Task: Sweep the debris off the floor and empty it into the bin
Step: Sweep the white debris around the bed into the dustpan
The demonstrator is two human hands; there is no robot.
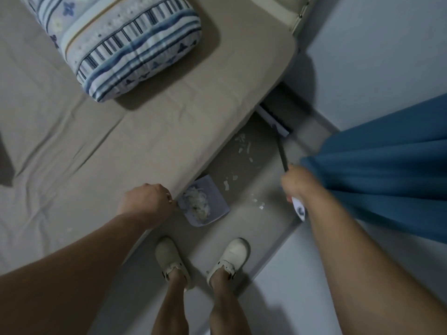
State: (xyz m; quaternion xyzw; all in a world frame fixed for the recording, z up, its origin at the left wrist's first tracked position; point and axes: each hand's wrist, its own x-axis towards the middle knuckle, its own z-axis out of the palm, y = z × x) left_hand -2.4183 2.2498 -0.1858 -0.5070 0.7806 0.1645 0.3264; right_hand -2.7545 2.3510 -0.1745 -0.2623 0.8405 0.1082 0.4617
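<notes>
White paper scraps [243,144] lie scattered on the grey floor strip between the bed and the wall. A pale dustpan [219,204] sits on the floor beside the bed edge, with a heap of white debris [198,204] in it. My left hand [145,201] grips the dustpan's handle, which is mostly hidden by the fingers. My right hand [296,186] grips the dark handle of a broom [281,151]. The broom's white head [273,122] rests on the floor far up the strip, beyond the scraps. No bin is in view.
A bed with a beige sheet [121,131] fills the left side and bears a blue striped pillow [125,44]. A blue curtain [387,160] hangs at the right. My two feet in white clogs [169,259] stand on the floor below the dustpan.
</notes>
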